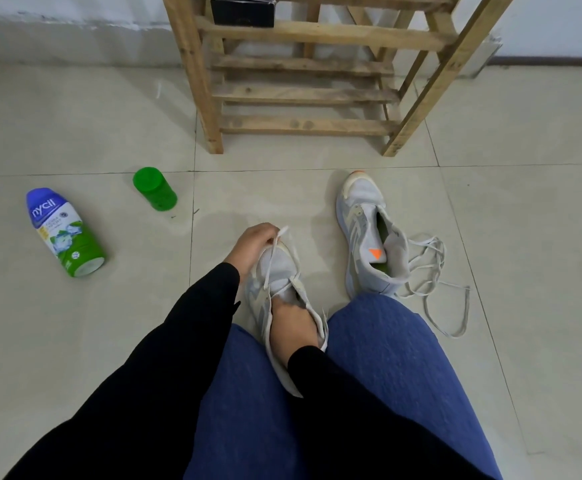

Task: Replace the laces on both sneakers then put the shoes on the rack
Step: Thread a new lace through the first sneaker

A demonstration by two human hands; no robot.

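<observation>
- The tiled floor [75,126] fills most of the frame, and everything here sits on it.
- The wooden rack [303,95] stands at the upper middle, its slatted shelves facing me. A black box [242,10] sits on a shelf at the very top edge.
- My legs in blue trousers [386,375] take up the lower middle, with my 2 black sleeves crossing over them.
- The near sneaker [279,268] lies in the centre of the frame between my knees, toe pointing toward the rack.
- The far sneaker [365,216] rests right of centre, well apart from the rack. It lies tipped on its side with its mouth wide open, no lace in its eyelets, and an orange mark on its tongue.
- A bottle [64,233] with a blue and green label lies on its side at the left, uncapped.
- A loose lace [433,271] sprawls in tangled loops just beside the far sneaker, on its right.
- My right hand [293,327] is down in the near sneaker's opening, fingers curled on the tongue and holding the shoe.
- My left hand [253,242] is at the toe, fingers pinching a white lace [274,252] that runs back over the upper.
- A green cap [154,194] stands near the bottle, to its upper right.
</observation>
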